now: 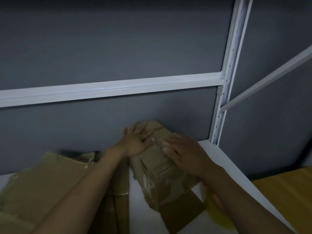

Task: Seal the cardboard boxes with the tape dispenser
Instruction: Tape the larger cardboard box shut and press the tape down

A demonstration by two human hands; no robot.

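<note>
The left hand point(135, 142) and right hand point(184, 156) press flat on top of the box point(162, 173), each grip apart, fingers straight. The box sits on the white shelf point(140, 203), beside more boxes point(42, 183).

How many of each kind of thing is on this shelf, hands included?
Hands: 2, left hand and right hand
Cardboard boxes clearly separate: 2, taped box, large box; further cardboard unclear
Other: 1, blurred yellow object
Total: 5
</note>
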